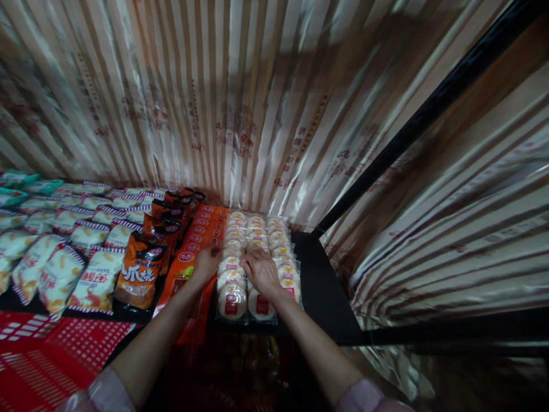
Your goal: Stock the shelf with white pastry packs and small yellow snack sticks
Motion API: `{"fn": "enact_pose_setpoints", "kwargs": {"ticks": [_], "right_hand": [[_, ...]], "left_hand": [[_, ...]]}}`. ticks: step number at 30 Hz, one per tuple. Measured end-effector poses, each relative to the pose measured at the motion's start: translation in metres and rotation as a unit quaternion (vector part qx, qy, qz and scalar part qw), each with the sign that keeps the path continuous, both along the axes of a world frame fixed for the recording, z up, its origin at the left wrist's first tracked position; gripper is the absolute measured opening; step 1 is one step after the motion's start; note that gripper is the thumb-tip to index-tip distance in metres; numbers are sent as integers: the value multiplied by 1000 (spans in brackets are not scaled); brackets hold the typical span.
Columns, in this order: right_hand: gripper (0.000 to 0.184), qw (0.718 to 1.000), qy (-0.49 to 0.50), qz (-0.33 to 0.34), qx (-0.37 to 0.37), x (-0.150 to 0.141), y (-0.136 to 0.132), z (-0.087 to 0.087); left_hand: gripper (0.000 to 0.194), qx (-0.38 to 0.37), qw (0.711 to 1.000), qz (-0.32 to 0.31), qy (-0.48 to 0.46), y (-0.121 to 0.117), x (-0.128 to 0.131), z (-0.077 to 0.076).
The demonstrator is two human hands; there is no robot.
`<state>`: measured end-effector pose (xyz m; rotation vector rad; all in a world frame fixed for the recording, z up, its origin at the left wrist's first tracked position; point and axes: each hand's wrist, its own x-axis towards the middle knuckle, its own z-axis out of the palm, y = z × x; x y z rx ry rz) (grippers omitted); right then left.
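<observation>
Three rows of round white cakes in clear wrappers with red labels (232, 306) stand on a black shelf. My right hand (261, 271) lies over the middle row, its fingers bent and closed on a wrapped cake. At the outer side of the left row is my left hand (206, 264), fingers curled in at the wrappers; what they hold, if anything, is hidden. Under my left wrist lies a long orange printed strip (195, 237), beside the left row.
Orange-and-black snack bags (139, 272) and several rows of white snack bags (96, 277) fill the shelf's left. A red plastic basket (64, 355) sits below the front edge. A black diagonal bar (412, 140) and printed sheeting (257, 114) close off the back and right.
</observation>
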<state>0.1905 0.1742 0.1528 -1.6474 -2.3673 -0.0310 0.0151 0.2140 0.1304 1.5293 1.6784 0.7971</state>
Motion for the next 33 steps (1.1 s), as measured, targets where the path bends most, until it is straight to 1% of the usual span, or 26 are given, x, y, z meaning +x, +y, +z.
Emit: {"fn": "enact_pose_setpoints", "kwargs": {"ticks": [2,6,10,12,17,24,28,33], "right_hand": [[17,1000,1,-6,6,0,0,-2],[20,1000,-2,-14,20,-1,1,-4],[19,999,-4,-26,19,-2,1,-3],[18,999,-8,-28,16,-3,0,-2],[19,1000,-10,-25,15,-3,0,-3],[18,999,-4,-31,11,-2,0,-2],[18,999,4,-34,9,-3,1,-4],[16,998,45,-13,42,1,-4,-6]], "left_hand": [[15,4,1000,5,-5,-3,-1,0],[18,34,999,25,20,-13,-3,-3],[22,29,999,-1,16,-21,-6,-5],[22,18,1000,-5,3,-23,-7,-6],[13,-17,999,-15,-36,-23,-6,-8],[13,3,998,-19,-66,-22,-5,-14],[14,7,998,-8,-67,-21,-5,-16],[13,18,998,0,-56,-22,-4,-13]]}}
